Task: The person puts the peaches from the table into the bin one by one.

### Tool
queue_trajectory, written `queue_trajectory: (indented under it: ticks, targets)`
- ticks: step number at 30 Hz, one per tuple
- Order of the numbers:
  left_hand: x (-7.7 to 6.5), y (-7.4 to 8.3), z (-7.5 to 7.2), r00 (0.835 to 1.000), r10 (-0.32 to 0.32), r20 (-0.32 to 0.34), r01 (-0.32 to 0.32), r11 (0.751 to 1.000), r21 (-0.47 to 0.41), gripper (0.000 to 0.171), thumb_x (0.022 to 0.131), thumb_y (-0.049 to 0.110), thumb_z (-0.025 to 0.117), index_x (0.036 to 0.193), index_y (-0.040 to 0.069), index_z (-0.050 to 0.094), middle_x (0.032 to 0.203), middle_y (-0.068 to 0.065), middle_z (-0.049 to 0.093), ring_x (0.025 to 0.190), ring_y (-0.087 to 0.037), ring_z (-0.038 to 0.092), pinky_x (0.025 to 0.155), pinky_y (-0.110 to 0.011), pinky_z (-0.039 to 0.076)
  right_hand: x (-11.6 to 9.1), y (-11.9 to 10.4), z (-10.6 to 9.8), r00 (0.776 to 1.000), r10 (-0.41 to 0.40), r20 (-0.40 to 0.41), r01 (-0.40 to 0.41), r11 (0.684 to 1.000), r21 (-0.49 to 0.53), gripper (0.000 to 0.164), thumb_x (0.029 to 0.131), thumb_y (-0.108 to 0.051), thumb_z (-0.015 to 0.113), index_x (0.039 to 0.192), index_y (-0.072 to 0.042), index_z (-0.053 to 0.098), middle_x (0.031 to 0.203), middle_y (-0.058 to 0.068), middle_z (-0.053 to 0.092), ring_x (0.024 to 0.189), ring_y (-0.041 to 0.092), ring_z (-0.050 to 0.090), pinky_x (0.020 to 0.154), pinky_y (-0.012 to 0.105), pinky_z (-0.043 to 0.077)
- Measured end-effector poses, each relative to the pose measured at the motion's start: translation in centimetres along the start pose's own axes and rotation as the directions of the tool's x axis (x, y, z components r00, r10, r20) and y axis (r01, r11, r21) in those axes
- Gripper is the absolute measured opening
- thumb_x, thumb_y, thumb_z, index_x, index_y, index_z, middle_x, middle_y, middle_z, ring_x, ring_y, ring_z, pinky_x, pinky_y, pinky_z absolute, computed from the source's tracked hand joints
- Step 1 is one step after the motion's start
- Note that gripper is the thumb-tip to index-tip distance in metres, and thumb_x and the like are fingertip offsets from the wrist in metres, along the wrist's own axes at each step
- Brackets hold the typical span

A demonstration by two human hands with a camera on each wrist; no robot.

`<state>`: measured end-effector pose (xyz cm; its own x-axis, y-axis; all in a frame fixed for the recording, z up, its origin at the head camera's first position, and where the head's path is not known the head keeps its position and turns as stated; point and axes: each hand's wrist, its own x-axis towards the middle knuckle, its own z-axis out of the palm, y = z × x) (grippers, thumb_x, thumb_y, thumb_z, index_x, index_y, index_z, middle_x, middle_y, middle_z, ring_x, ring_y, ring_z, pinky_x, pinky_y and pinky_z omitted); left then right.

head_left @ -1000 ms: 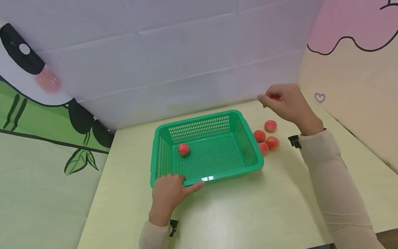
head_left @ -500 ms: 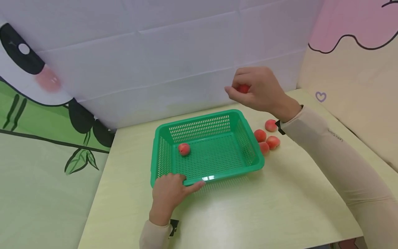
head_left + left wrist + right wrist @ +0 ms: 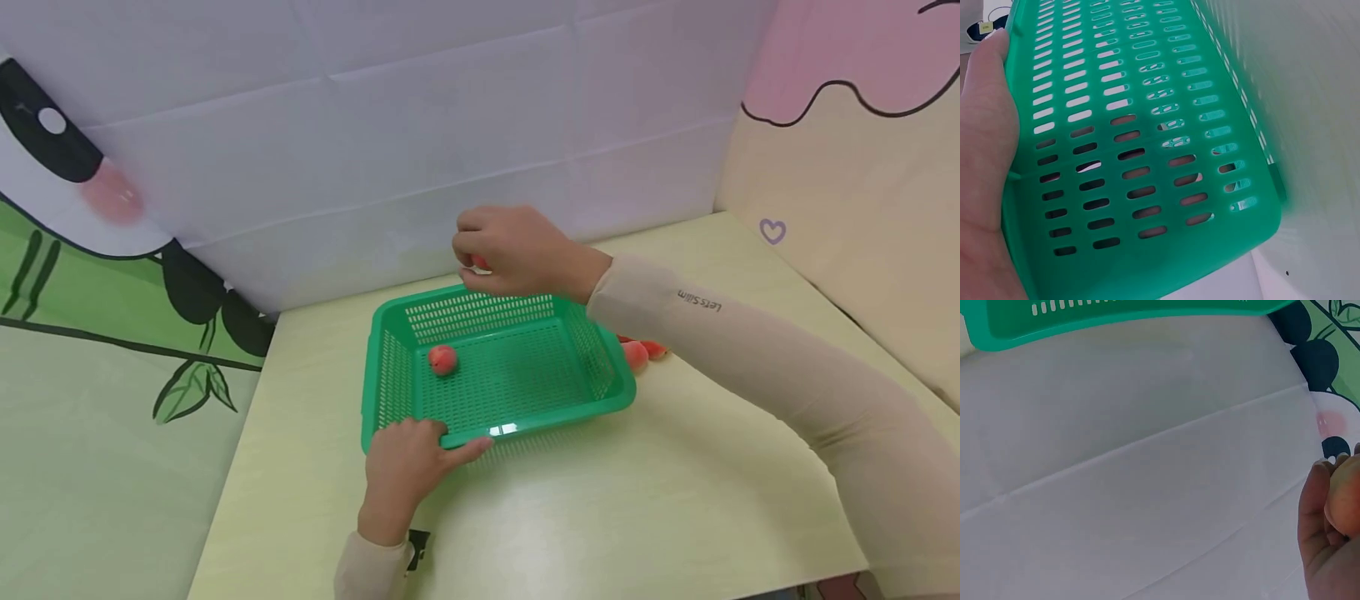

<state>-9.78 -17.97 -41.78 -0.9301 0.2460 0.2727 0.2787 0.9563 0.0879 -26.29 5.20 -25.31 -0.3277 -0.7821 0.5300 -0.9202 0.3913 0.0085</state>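
A green plastic basket with slotted walls stands on the table, and one peach lies in its left half. My left hand grips the basket's near rim at the left corner, thumb outside along the rim and fingers over the inner side. In the left wrist view that hand lies along the edge of the slotted wall. Above the basket's far rim, my right hand holds another peach in its curled fingers; only a bit of it shows in the head view.
Several more peaches lie on the table against the basket's right side, partly hidden by the right sleeve. A pale cloth backdrop rises behind the table, with printed panels at left and right.
My right hand has swung left with its peach, from over the peaches on the right to above the basket's far rim. The left hand and the basket have stayed put.
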Motion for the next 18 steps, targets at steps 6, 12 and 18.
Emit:
queue_trajectory:
  ticks: [6,12,18]
  targets:
    - [-0.1,0.2,-0.1,1.0,-0.011,0.005,0.011,1.0,-0.002,0.079,0.085,0.087,0.061,0.056,0.022,0.029,0.055,0.011,0.014,0.047,-0.007,0.018,0.046,-0.026,0.013,1.1,-1.1,1.4,0.992,-0.01,0.124,0.014,1.0,-0.026,0.007,0.095,-0.009,0.066,0.1,-0.008,0.062,0.1,0.007,0.056,0.092,0.025,0.056,0.06,0.037,0.048]
    - [-0.1,0.1,0.0,1.0,0.004,-0.007,-0.004,1.0,-0.01,0.079,0.086,0.088,0.059,0.056,0.022,0.027,0.056,0.011,0.013,0.05,-0.006,0.014,0.046,-0.026,0.011,2.3,-1.1,3.6,0.984,-0.011,0.179,0.004,0.999,0.038,0.029,0.088,0.008,0.049,0.111,-0.006,0.06,0.115,0.011,0.051,0.105,0.026,0.049,0.06,0.031,0.041]
    - [-0.1,0.1,0.0,1.0,0.011,-0.01,-0.011,1.0,-0.006,0.079,0.085,0.086,0.062,0.056,0.022,0.026,0.056,0.011,0.013,0.05,-0.006,0.013,0.047,-0.025,0.011,3.2,-0.6,5.1,0.969,0.018,0.245,-0.042,0.995,0.092,0.04,0.083,0.012,0.04,0.114,-0.005,0.057,0.123,0.012,0.04,0.113,0.027,0.04,0.061,0.028,0.035]
